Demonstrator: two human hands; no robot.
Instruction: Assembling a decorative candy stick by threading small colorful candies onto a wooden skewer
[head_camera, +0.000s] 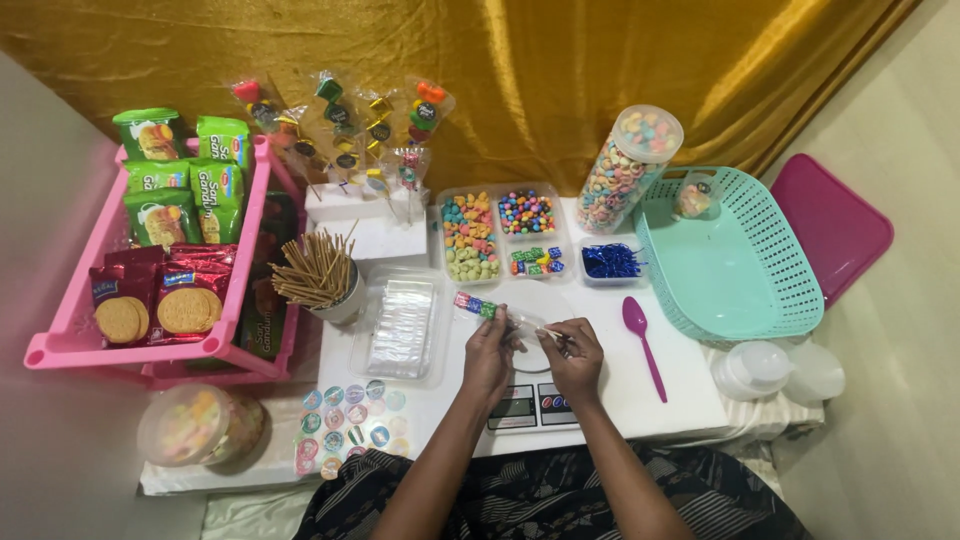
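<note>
Thin wooden skewer loaded with small coloured candies: long axis running up-left from both hands over the white counter; left grip pinched mid-stick, right grip pinched on its bare near end.

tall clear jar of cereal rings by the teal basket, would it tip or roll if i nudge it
The tall clear jar of cereal rings looks narrow for its height, so a push near the lid would probably tip it. It seems full, so likely rather heavy and steady against light nudges. Its round wall suggests it would roll once down, perhaps toward the teal basket.
</note>
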